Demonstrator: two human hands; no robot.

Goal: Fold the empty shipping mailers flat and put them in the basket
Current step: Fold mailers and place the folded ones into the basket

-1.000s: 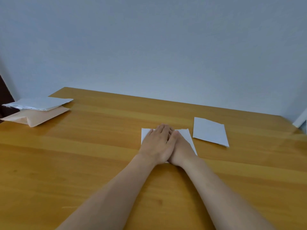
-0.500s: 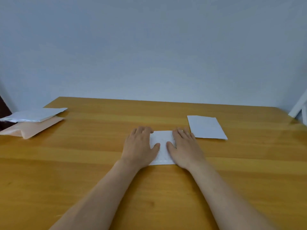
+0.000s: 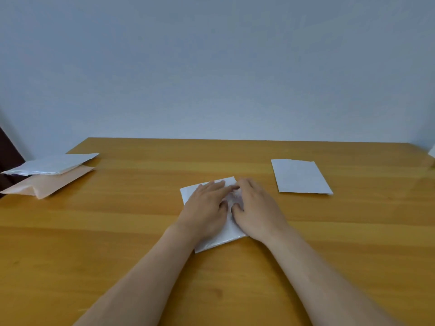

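Wooden table (image 3: 113, 231) under a white mailer (image 3: 188, 193), left hand (image 3: 204, 208) and right hand (image 3: 256, 208) flat and open-fingered on it.

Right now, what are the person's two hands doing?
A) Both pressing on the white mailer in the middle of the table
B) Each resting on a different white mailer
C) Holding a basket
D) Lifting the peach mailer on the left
A: the left hand and the right hand lie side by side, palms down, on the middle white mailer; no basket is in view.
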